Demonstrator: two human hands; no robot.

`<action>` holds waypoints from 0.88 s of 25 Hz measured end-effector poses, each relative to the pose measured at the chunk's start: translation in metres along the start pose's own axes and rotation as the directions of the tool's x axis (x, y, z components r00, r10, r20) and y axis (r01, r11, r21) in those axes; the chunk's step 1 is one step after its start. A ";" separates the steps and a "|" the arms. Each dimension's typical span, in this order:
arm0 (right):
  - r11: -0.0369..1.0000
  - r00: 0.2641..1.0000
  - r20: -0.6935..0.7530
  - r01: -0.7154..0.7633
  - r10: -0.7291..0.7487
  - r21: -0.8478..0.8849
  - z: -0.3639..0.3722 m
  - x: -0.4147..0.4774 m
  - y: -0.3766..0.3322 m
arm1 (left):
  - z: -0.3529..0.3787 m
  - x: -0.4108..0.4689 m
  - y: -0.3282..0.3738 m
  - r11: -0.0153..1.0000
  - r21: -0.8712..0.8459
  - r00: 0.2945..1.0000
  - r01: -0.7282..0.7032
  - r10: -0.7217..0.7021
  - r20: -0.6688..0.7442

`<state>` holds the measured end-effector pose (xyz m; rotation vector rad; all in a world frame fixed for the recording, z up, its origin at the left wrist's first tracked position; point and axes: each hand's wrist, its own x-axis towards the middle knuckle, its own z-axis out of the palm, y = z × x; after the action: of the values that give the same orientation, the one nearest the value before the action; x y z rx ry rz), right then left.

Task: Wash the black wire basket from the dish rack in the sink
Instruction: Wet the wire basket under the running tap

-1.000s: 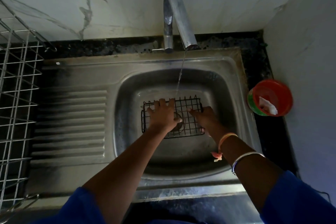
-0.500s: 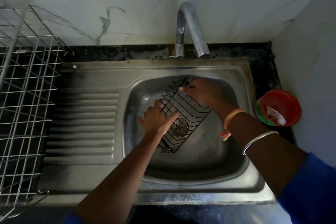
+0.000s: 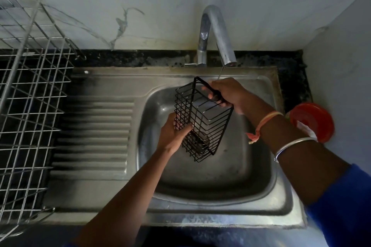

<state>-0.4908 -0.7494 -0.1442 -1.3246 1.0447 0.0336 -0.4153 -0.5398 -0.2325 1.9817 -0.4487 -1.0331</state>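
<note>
While I hold the basket (image 3: 202, 120) tilted above the sink (image 3: 257, 170), right hand (image 3: 228, 92) curled round its rim, left hand (image 3: 170, 136) fingers (image 3: 181, 127) pinching its side, I judge wet wire may slip and drop

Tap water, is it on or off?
On. A thin stream runs from the tap down to the right hand, which grips the black wire basket.

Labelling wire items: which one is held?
The black wire basket, gripped by the left hand and right hand over the sink; the silver dish rack sits untouched.
</note>
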 end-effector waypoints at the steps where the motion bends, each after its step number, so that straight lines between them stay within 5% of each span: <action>1: 0.998 0.998 0.062 0.001 -0.004 0.061 0.000 -0.002 -0.003 | -0.005 0.003 -0.002 1.000 -0.003 0.999 0.010 -0.010 0.049; 5: 1.000 1.000 0.029 -0.011 0.011 0.014 0.001 -0.004 -0.006 | -0.035 0.008 0.016 0.990 0.039 0.940 0.138 -0.143 0.309; 8: 0.998 0.992 -0.108 -0.057 0.059 0.025 0.005 -0.004 -0.001 | -0.040 0.007 0.057 0.999 -0.006 0.999 -0.034 0.033 -0.041; 10: 0.999 0.992 -0.114 -0.044 0.045 0.020 0.007 -0.008 0.000 | -0.034 0.017 0.092 0.963 0.052 0.957 -0.266 0.270 -0.102; 12: 0.999 0.998 -0.064 -0.009 0.007 -0.034 0.008 -0.015 -0.001 | -0.026 0.045 0.116 0.886 0.201 0.907 -0.419 0.399 0.133; 14: 0.997 0.999 0.011 0.047 -0.046 -0.061 0.003 -0.020 -0.003 | -0.020 0.069 0.127 0.816 0.324 0.866 -0.478 0.375 0.331; 18: 0.999 0.969 0.246 0.039 -0.034 -0.014 -0.024 -0.023 0.002 | -0.023 0.082 0.133 0.860 0.218 0.834 -0.462 0.338 0.437; 22: 0.951 0.961 0.274 0.119 -0.039 -0.284 -0.030 -0.024 -0.005 | -0.037 0.080 0.134 0.869 0.252 0.755 -0.425 0.187 0.629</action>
<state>-0.5198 -0.7627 -0.1220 -1.5853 0.7754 0.3113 -0.3299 -0.6496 -0.1531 1.7700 -1.3768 -1.4094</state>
